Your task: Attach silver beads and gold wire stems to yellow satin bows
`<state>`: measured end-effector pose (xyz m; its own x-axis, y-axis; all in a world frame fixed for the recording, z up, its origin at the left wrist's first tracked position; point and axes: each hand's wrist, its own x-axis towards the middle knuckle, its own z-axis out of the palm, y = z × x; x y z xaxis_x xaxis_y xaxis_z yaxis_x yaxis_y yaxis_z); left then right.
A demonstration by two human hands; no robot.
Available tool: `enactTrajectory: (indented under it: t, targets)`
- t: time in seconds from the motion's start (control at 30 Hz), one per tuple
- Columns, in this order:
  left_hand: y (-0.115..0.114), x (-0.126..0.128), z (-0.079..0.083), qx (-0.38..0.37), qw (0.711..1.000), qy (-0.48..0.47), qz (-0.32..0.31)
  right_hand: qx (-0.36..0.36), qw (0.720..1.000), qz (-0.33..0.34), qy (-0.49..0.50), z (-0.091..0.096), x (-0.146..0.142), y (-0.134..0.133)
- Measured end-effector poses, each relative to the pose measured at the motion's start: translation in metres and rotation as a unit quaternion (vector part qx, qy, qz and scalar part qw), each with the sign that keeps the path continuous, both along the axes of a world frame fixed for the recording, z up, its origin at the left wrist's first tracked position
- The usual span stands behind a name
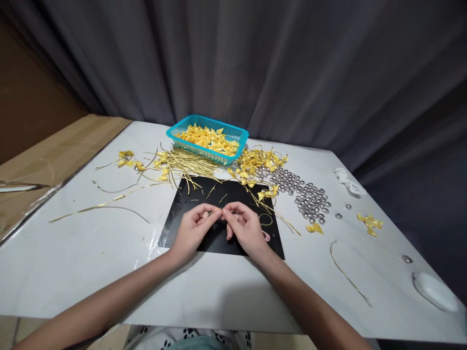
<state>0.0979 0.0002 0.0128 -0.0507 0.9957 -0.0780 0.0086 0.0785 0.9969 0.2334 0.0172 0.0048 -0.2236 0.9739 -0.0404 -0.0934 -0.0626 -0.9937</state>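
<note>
My left hand (195, 227) and my right hand (244, 226) meet over a black mat (189, 206) in the middle of the white table (109, 272). Both pinch the same short gold wire (215, 210) between thumb and forefinger, fingers closed. Beyond the mat lies a bundle of gold wires (189, 167). Finished yellow ribbon bows on wires (255, 163) are heaped to its right, and two more bows (127, 158) lie to its left. A teal basket (175, 133) full of yellow bows stands at the back. Several silver beads (304, 194) are spread to the right.
Long loose gold wires (98, 206) lie on the left of the table, and a bent one (346, 274) on the right. A white dish (436, 291) sits at the right edge. Stray yellow bows (370, 223) and white scraps (348, 181) are far right. Cardboard (47, 150) lies left; a grey curtain hangs behind.
</note>
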Motion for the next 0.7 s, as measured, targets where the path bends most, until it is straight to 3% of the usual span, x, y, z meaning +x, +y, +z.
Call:
enactTrajectory:
  t: [0.23, 0.47, 0.7]
  targets:
    - [-0.0009, -0.0011, -0.0033, 0.032, 0.998, 0.051, 0.015, 0.014, 1.0, 0.016, -0.019, -0.002, -0.0014, -0.0023]
    - [-0.0016, -0.0065, -0.0067, 0.114, 0.987, 0.114, 0.0, 0.022, 0.999, 0.035, -0.014, -0.005, -0.0009, -0.0026]
    - [-0.0014, -0.0086, -0.0048, 0.148, 0.977, 0.154, -0.016, 0.017, 0.999, 0.033, -0.013, -0.0045, -0.0011, -0.0029]
